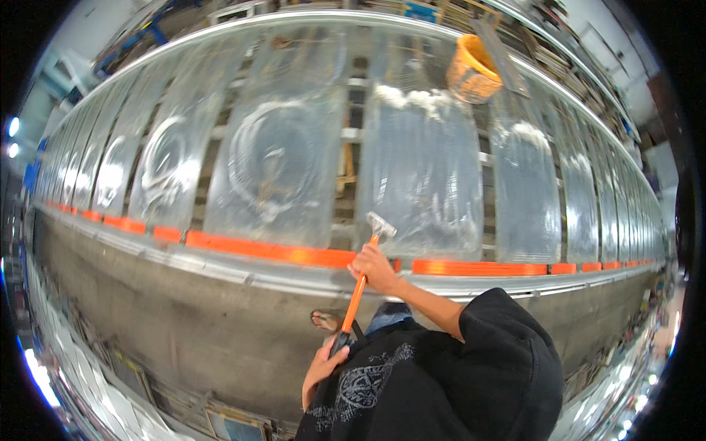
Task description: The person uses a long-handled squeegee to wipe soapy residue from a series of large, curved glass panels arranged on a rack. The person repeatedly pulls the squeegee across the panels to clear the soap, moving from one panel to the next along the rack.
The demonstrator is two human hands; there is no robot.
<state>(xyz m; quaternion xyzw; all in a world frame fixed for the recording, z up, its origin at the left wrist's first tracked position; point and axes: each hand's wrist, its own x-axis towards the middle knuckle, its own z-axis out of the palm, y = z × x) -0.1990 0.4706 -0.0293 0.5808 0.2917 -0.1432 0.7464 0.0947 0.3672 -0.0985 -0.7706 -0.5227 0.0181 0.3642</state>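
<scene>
In the head view, my right hand (375, 267) is wrapped around the orange shaft of a long-handled tool (356, 300), and my left hand (326, 365) is closed on its black lower end; they sit well apart, both clamped on that one handle. The tool rises from me over the table's near edge, and its crosspiece (381, 225) is over the near left corner of a clear sheet (426, 173); I cannot tell whether it touches.

To work this surface well, I'd judge, the crosspiece wants to lie flat, my right hand guiding and my left steering from the butt, with even pressure and straight strokes along the sheet, easing off at the edges so that nothing shifts or chips.

The sheets are long, flat rectangles, glassy and see-through, set side by side across the table (290, 278). A lumpy white band (419, 101) crosses this one toward the table's far edge; the neighbouring sheet (250, 147) bears curved, milky smears. Smooth, glossy orange strips (294, 252) line the near edge. By the far edge stands a round, stained yellow bucket (471, 73), a flat grey board (501, 60) just beside it
</scene>
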